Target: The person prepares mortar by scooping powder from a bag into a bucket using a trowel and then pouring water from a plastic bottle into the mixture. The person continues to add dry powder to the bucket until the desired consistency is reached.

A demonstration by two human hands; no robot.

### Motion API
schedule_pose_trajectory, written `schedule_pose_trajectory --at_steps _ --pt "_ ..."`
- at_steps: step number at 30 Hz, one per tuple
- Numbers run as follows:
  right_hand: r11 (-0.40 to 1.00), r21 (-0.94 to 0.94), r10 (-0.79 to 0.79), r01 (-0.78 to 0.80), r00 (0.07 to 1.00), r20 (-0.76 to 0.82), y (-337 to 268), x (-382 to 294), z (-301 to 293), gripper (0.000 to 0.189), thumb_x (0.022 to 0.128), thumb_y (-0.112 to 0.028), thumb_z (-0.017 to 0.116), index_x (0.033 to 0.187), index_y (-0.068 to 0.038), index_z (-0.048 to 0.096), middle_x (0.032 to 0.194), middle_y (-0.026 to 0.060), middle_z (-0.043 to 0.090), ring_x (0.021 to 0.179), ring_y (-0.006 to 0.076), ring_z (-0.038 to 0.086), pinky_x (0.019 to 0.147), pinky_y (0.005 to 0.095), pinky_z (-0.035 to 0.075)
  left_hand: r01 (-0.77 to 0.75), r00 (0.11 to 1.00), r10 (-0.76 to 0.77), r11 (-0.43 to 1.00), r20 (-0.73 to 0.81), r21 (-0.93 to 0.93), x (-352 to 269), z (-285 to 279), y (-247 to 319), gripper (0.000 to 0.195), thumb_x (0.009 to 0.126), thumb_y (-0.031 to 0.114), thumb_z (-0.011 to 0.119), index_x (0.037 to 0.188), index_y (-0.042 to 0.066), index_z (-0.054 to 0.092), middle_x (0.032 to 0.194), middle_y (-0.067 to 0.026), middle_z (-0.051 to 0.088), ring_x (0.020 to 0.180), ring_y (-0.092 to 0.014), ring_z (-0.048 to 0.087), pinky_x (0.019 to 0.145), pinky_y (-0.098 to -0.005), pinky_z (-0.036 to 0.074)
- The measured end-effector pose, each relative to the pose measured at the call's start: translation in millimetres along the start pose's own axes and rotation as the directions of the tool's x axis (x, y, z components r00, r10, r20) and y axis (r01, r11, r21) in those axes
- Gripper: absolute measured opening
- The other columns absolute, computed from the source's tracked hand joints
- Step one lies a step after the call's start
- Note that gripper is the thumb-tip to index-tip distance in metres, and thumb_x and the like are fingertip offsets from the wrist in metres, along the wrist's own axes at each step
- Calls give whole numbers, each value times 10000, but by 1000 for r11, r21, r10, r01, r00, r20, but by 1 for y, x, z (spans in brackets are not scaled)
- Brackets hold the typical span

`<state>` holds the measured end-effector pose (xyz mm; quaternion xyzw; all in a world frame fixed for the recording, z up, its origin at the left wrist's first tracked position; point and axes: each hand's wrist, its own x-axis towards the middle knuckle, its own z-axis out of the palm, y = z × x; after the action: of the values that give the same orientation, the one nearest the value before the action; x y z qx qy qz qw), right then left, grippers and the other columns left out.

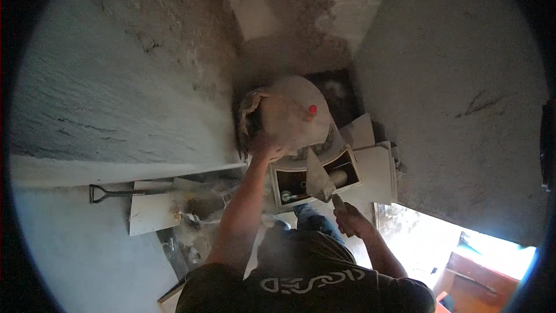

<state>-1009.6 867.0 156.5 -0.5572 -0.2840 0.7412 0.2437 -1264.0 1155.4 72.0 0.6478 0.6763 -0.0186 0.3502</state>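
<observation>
My right hand [351, 221] grips the handle of a pointed trowel [319, 176], its blade tilted up over a pale open box [278, 189] with compartments. Inside the box are a roundish pale item and some small items that I cannot make out. My left hand [267, 148] is at the lower left edge of a large pale bucket-like container [297, 113], which bears a red-capped bottle or similar small item [312, 111]. Dust or blur hides its fingers, so I cannot tell whether they hold the edge. Beside the container, on its left, is a crumpled paper bag [252, 104].
Rough plastered walls [130, 87] rise on both sides. Pale boards or tiles [375, 171] lean at the right. A tool with a black D-shaped handle [99, 194] lies at the left by a white panel [152, 214]. A reddish-brown piece of furniture [482, 282] stands at the lower right.
</observation>
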Motion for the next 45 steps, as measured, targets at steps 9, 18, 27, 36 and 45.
schedule_pose_trajectory --at_steps 9,18,27,36,45 --pt "979 -201 8 -41 987 -159 10 -19 -24 227 835 -227 541 928 -64 413 631 30 453 473 125 452 422 270 402 -422 903 425 905 58 -55 -1 1 26 509 801 385 507 1156 20 489 1109 -217 527 988 -390 525 850 -407 424" --pt "1000 19 -11 12 998 -62 -113 -36 8 226 848 -230 516 957 -62 411 607 28 469 467 116 466 420 255 398 -85 996 84 992 17 91 24 -41 0 495 837 207 458 1296 55 350 1361 -190 287 1265 -288 266 1036 -350 221" --pt "891 389 148 -235 959 240 -155 -27 -13 298 845 -316 531 942 -51 435 603 38 477 427 112 461 383 237 383 -420 878 343 887 -335 -192 28 -13 -3 551 849 161 489 1342 68 263 1400 -129 240 1289 -245 228 1051 -333 207" --pt "939 223 216 -262 954 209 -166 -29 5 159 871 -214 457 977 -99 485 629 -27 462 463 90 446 363 239 337 -358 921 148 690 -361 -629 116 7 -68 433 868 187 465 1273 56 382 1334 -102 361 1213 -243 346 1008 -344 281" --pt "980 82 157 -183 954 257 -155 -25 -5 385 816 -389 550 935 -36 453 606 62 497 423 138 453 385 255 381 -385 831 23 746 -556 -544 94 1 -26 320 830 183 504 1125 61 514 1175 -119 485 1112 -252 430 935 -355 334"
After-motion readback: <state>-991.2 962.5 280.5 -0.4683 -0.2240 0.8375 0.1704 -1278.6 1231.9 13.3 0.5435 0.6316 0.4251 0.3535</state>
